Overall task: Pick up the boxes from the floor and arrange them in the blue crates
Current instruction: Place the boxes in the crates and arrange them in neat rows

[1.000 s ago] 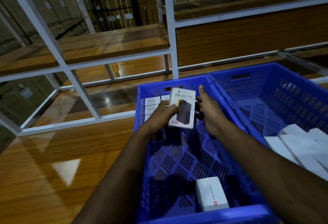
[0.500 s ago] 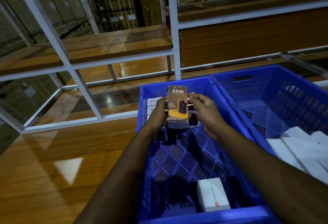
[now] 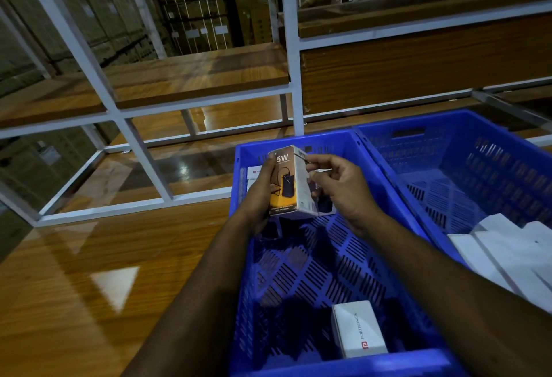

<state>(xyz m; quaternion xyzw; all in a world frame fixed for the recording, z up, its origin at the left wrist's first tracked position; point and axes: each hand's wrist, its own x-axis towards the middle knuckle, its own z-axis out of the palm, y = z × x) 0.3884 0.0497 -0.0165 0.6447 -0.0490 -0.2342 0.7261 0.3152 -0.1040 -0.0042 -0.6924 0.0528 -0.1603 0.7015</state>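
Two hands meet over the far end of the nearer blue crate point(image 3: 301, 287), and that is all our one head view has to work with. Our left hand point(image 3: 260, 197) wraps its fingers round the left side of the orange box point(image 3: 291, 181), holding it upright above the crate's mesh floor. Our right hand point(image 3: 340, 188) sits just beside the box's right face with fingers curled; whether it pinches the box's top corner or a small tab there, we cannot tell.

Behind the box, against the crate's far wall, white boxes point(image 3: 254, 175) are already stacked. One more white box point(image 3: 358, 332) lies flat near the crate's near edge. The second blue crate point(image 3: 466, 173) stands touching the first on the right, with white packs point(image 3: 513, 257) at its near right corner. Both crates rest on a glossy wooden floor point(image 3: 89, 272) beside a white shelf frame point(image 3: 143, 152).

We judge the box to be light, stiff printed card, smooth enough to slip, with corners that could crush. Holding it by the two long side faces looks safest, so it can be set down beside the stacked row.
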